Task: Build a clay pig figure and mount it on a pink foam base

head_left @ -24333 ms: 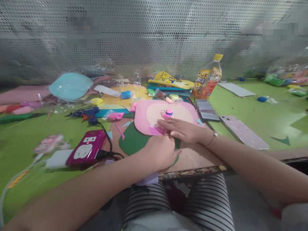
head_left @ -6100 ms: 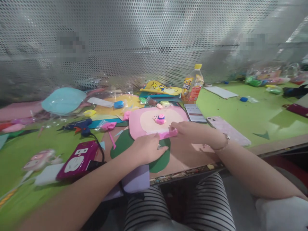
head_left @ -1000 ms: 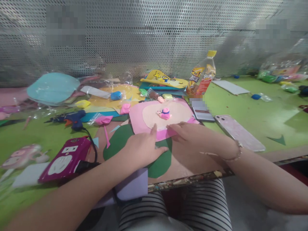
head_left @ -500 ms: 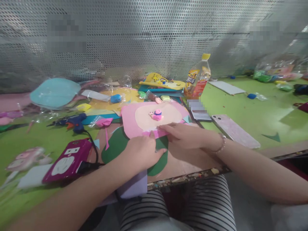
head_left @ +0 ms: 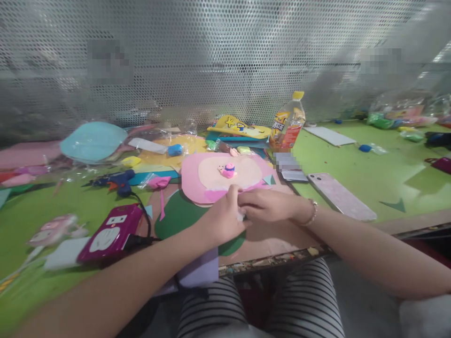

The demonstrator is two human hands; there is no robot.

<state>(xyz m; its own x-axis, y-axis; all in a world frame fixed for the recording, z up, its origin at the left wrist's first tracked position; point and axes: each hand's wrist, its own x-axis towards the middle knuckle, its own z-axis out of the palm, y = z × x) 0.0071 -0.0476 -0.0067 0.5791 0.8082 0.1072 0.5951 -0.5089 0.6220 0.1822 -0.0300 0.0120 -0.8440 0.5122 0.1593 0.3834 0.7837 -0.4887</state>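
My left hand [head_left: 227,216] and my right hand [head_left: 264,204] meet just in front of a pink foam sheet [head_left: 190,176], fingers curled together. Between them shows a small whitish bit, mostly hidden, whose kind I cannot make out. On the sheet lies a cream oval [head_left: 211,171] carrying a small pink and blue clay snail [head_left: 229,170]. A magenta strip with a white edge [head_left: 214,194] runs along the oval's near side. Beneath my left hand is a dark green foam piece [head_left: 179,216].
To the left lie a blue glue gun [head_left: 120,180], a magenta power box [head_left: 111,232] and a light blue foam shape [head_left: 93,141]. A drink bottle [head_left: 289,124] stands behind, near a yellow cutout [head_left: 239,129]. At right rests a phone [head_left: 341,196]. The table edge [head_left: 260,265] is close to my lap.
My hands have drawn together and lifted off the magenta strip. My left index finger, stretched on the strip before, is now curled against my right fingers. The view has shifted slightly.
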